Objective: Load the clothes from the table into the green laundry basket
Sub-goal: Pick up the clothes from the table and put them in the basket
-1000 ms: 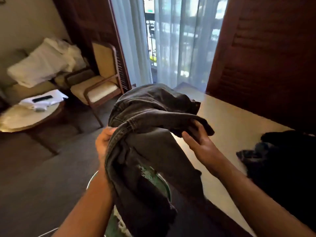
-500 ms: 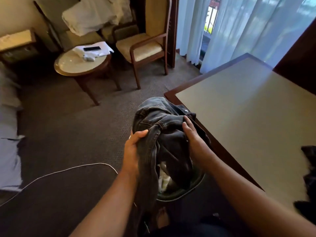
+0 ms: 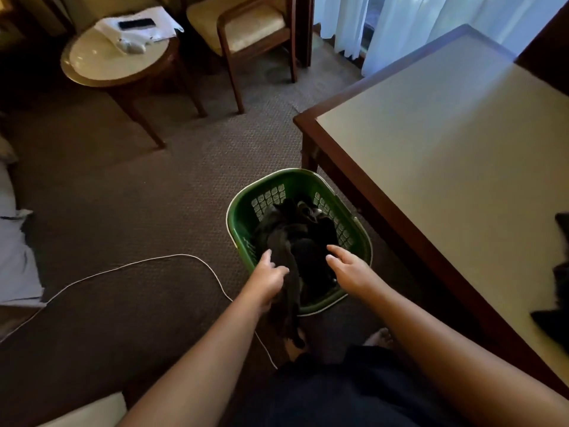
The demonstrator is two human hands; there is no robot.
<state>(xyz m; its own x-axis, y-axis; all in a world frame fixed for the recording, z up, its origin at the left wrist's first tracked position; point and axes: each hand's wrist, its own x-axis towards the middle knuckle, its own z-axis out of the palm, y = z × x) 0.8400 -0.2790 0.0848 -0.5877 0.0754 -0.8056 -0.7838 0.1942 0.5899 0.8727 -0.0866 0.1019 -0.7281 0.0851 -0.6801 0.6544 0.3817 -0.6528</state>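
The green laundry basket (image 3: 241, 211) stands on the carpet by the corner of the table (image 3: 431, 155). Dark grey jeans (image 3: 295, 235) lie inside it, and one leg hangs out over the near rim. My left hand (image 3: 267, 280) hovers at the basket's near left rim with fingers apart, touching that hanging leg. Just above the basket's near right side my right hand (image 3: 349, 269) is open and holds nothing. More dark clothes (image 3: 555, 297) lie at the table's right edge, partly cut off by the frame.
A white cable (image 3: 138, 264) loops across the carpet left of the basket. Farther back stand a round side table (image 3: 101, 69) with a phone and papers, and a wooden armchair (image 3: 246, 32). White bedding (image 3: 14, 257) is at the left edge. Curtains hang behind the table.
Both hands lowered the jeans from chest height into the basket and let go. My view tilted down, so the whole basket shows.
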